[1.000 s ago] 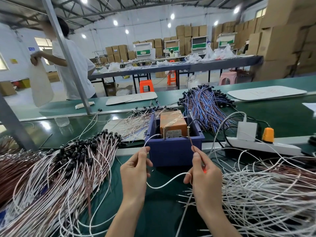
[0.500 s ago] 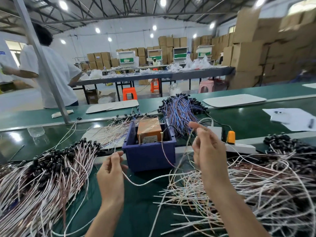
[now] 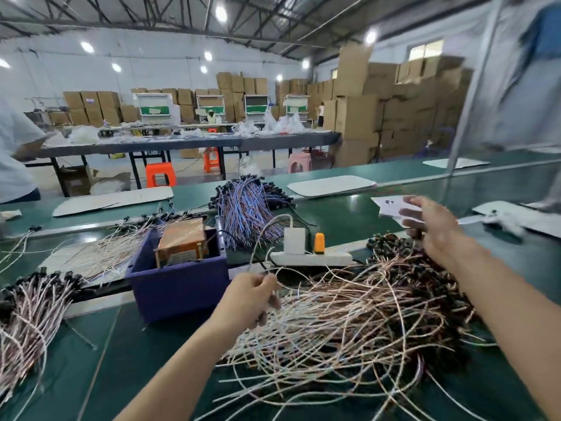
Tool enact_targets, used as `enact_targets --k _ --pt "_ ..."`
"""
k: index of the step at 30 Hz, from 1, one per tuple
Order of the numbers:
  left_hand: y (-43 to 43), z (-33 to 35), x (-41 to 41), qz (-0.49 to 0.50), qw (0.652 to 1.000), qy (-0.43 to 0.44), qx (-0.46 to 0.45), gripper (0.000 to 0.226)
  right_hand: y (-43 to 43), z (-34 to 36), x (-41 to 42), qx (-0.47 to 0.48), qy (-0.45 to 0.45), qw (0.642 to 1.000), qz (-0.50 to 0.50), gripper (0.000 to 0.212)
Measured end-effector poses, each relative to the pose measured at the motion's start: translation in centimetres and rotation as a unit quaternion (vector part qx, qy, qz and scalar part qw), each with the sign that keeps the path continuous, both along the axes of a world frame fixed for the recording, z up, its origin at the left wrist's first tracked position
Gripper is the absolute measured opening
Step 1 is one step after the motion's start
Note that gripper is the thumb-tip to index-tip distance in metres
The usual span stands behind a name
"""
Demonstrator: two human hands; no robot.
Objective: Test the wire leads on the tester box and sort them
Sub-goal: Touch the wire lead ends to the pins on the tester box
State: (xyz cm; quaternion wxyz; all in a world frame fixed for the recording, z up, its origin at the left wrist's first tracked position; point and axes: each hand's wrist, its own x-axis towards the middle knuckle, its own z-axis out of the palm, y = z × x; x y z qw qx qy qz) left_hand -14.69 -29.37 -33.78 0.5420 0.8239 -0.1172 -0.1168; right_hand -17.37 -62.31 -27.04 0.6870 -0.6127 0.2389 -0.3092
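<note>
A thin wire lead is pinched in the curled grip of the left hand, just right of the blue tester box on the green counter. The right hand is held over the far right edge of the tangled pile of leads; it is blurred, so its grip cannot be told.

Round ceiling lamps light the scene brightly; wide-angle distortion bends the edges, and motion blur smears the right hand.
</note>
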Motion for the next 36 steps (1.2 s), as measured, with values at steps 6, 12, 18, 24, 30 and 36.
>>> enact_targets --k 6,12,18,24,30,36 --pt "2.4 0.1 -0.4 -0.003 0.995 -0.050 0.086 0.046 2.4 0.2 -1.4 -0.195 0.008 0.979 -0.062 0.033" --pt "8.8 -0.1 -0.7 0.052 0.992 -0.076 0.088 0.037 14.9 0.6 -1.6 -0.215 -0.120 0.966 0.080 0.021" --pt "17.0 -1.8 -2.4 0.127 0.961 -0.123 0.212 0.037 29.1 -3.4 -0.1 -0.128 -0.113 0.929 0.327 0.027" --pt "24.5 -2.4 -2.6 0.238 0.900 -0.147 0.334 0.039 36.9 -8.5 2.0 -0.072 -0.075 0.906 0.410 0.029" --pt "26.5 -2.4 1.2 0.341 0.807 -0.138 0.461 0.038 37.0 -11.6 3.4 0.075 -0.006 0.921 0.383 0.028" --pt "26.3 -2.5 4.8 0.347 0.781 -0.037 0.518 0.029 36.4 -13.0 4.4 0.145 0.021 0.916 0.374 0.027"
